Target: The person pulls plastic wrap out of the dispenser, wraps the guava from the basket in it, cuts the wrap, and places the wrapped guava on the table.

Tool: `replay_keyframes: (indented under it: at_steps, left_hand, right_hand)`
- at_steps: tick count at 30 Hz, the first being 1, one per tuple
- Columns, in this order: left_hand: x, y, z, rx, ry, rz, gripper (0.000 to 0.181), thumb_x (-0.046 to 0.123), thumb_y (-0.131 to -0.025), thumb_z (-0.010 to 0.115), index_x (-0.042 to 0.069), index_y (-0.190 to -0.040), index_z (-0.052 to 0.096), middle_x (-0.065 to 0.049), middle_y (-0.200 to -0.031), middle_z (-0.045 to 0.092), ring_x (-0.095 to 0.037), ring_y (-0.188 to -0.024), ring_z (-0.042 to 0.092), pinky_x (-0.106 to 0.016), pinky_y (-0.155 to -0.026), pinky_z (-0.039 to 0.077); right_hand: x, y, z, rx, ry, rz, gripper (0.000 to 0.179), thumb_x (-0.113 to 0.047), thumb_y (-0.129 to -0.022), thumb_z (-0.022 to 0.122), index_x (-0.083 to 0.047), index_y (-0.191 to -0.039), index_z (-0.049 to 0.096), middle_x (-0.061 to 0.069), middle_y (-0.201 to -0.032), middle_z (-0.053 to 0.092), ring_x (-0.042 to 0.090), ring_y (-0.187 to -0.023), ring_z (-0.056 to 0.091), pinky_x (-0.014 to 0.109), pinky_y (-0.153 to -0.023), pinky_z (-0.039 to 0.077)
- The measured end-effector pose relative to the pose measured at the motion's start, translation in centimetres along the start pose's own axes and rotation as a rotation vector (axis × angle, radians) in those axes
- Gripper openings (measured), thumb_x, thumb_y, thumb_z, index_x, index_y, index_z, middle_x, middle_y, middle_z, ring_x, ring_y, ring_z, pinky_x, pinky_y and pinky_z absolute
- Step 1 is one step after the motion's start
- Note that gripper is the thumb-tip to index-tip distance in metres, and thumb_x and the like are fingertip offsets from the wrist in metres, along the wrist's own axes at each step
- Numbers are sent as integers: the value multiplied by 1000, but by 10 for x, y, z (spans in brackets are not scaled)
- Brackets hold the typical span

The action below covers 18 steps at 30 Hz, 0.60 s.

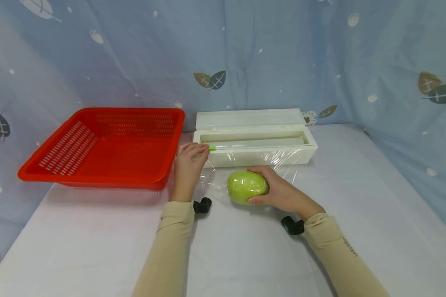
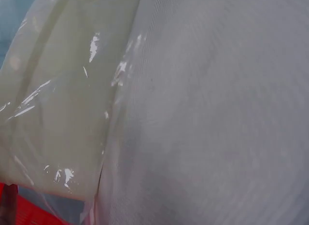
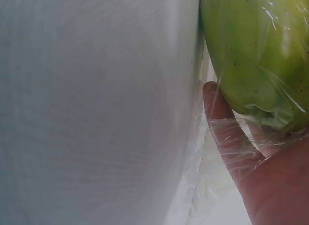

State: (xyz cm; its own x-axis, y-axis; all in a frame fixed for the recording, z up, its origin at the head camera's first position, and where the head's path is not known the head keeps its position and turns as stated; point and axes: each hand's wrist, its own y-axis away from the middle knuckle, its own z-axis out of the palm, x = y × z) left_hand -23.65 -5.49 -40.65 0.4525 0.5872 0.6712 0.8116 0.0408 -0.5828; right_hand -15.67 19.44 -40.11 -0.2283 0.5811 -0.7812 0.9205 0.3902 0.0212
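Note:
A smooth yellow-green fruit (image 1: 247, 187) with small dark specks sits near the middle of the table, with clear cling film over it. My right hand (image 1: 278, 190) grips it from its right side, thumb on the near side and fingers behind. In the right wrist view, the film lies across the fruit (image 3: 256, 51) and the thumb. Behind it is a white cling film box (image 1: 256, 156), its lid (image 1: 249, 119) raised, and film stretches from its front edge to the fruit. At the box's left end, my left hand (image 1: 189, 163) pinches a small bright green slide cutter (image 1: 212, 148).
A red slotted basket (image 1: 111, 177) stands left of the box, close to my left hand. A white cloth (image 1: 245, 255) covers the table. Blue patterned fabric (image 1: 260, 53) hangs behind. Black wrist cameras (image 1: 292, 225) sit beside both wrists.

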Motion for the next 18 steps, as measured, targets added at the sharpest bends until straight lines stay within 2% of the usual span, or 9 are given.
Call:
replay_keyframes:
  at_steps: [4, 11, 18]
  left_hand:
    - [2, -2, 0, -14, -9, 17, 22, 30, -83, 63, 13, -92, 73, 3, -96, 65, -15, -102, 47, -32, -86, 34]
    - [5, 1, 5, -98, 4, 21, 25, 30, -85, 60, 10, -95, 72, 0, -97, 58, -18, -104, 40, -33, -85, 33]
    - [7, 1, 5, 16, 2, 57, 17, 21, -85, 59, 12, -89, 73, -1, -90, 65, -17, -94, 51, -31, -82, 38]
  right_hand:
    - [-1, 0, -2, 6, -5, -3, 81, -49, -63, 75, -31, -130, 33, -5, -126, 34, 19, -109, 42, 43, -90, 35]
    - [2, 2, 0, 5, -1, 8, 81, -49, -62, 75, -32, -129, 32, -4, -126, 34, 20, -109, 42, 44, -90, 35]
    - [1, 1, 1, 10, -2, 2, 80, -48, -63, 75, -33, -129, 33, -5, -126, 35, 19, -108, 42, 43, -90, 35]
